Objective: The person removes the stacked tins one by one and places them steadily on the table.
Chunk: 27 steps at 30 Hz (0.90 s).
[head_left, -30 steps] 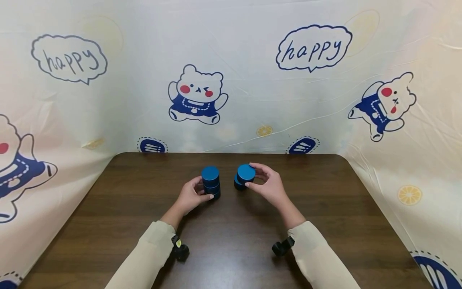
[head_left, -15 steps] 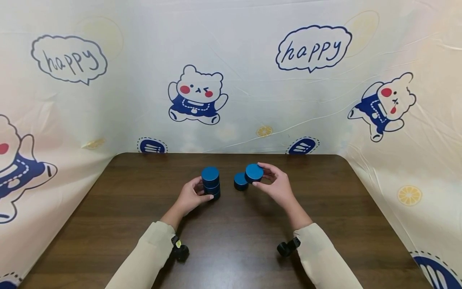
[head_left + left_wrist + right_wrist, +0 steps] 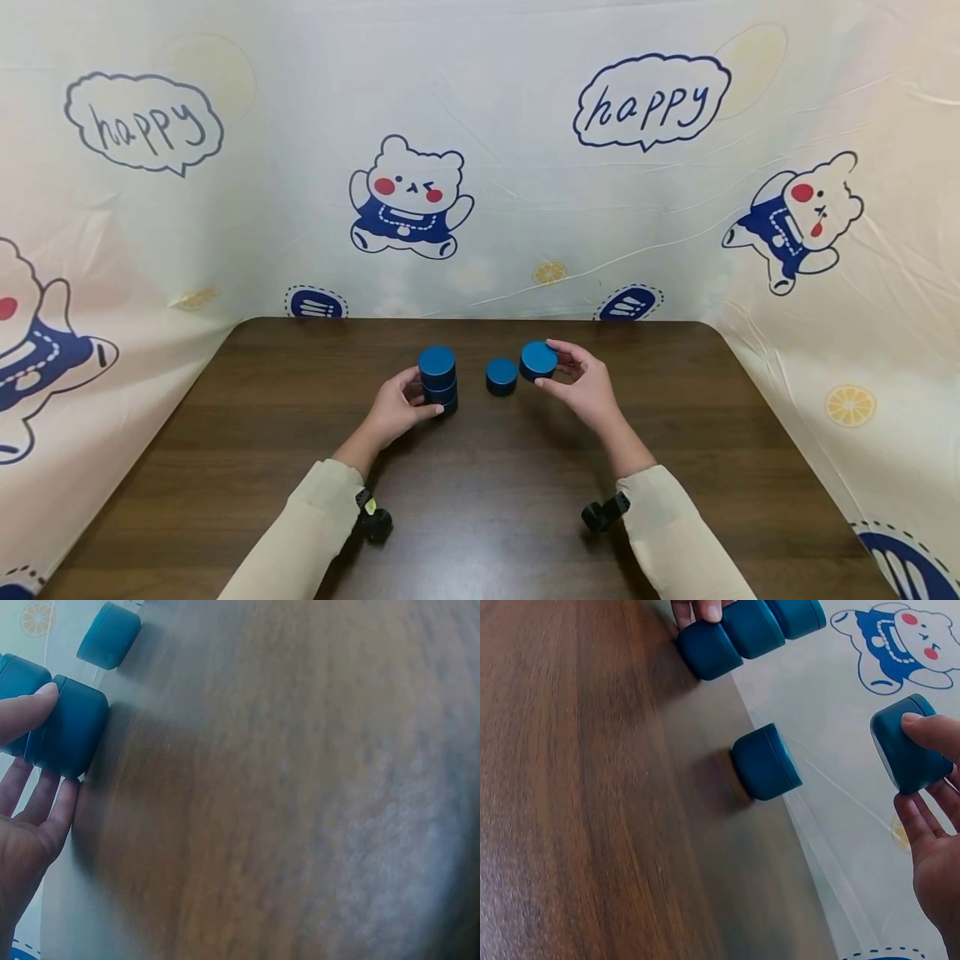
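Note:
Three round blue containers form an upright stack (image 3: pixel 437 367), and my left hand (image 3: pixel 392 407) grips its lower part from the left. In the left wrist view, my thumb and fingers lie around the stack (image 3: pixel 71 727). A single blue container (image 3: pixel 501 376) stands on the table to the right of the stack, apart from it. My right hand (image 3: pixel 588 390) pinches another blue container (image 3: pixel 538 360) between thumb and fingers. The right wrist view shows this held container (image 3: pixel 907 742) raised off the table, apart from the single one (image 3: pixel 766 763).
The brown wooden table (image 3: pixel 465 517) reaches back to a pale curtain (image 3: pixel 517 192) printed with bears and lettering. Another curtain part runs along each side. A small black device (image 3: pixel 375 523) sits at the left wrist, and a similar one (image 3: pixel 597 515) at the right.
My right hand has moved to the right with its container, from over the single one to beside it, uncovering its top. My left hand and the stack have stayed in place.

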Each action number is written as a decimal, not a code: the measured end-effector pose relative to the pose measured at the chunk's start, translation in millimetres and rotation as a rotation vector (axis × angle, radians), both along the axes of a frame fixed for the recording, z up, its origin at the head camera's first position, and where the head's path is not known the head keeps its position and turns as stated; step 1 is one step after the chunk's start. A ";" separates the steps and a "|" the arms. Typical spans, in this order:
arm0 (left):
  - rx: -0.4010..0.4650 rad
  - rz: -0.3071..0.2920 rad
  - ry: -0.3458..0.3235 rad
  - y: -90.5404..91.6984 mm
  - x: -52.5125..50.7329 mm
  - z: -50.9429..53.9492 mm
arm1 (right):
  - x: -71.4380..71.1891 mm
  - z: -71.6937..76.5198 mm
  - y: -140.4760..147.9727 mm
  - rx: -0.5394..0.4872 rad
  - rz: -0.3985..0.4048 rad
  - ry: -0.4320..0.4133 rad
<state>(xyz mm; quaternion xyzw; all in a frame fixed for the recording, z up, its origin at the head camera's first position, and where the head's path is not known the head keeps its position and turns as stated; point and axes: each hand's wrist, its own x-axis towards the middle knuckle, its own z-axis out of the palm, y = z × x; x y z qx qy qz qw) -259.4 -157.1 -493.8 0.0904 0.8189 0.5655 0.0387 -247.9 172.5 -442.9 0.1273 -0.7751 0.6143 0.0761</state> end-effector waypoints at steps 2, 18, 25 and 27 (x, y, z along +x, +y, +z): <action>0.006 0.002 -0.008 0.0 0.2 -0.1 | -0.5 -2.0 1.2 0.005 -0.007 0.003; 0.010 -0.010 -0.032 6.0 19.0 33.1 | -4.2 -13.7 10.0 0.000 -0.082 -0.125; 0.008 0.006 -0.015 -0.9 -0.1 1.3 | -11.1 -28.2 15.5 0.003 -0.111 -0.181; 0.002 0.007 -0.014 -1.2 -0.3 0.6 | -12.8 -31.2 16.2 0.006 -0.117 -0.187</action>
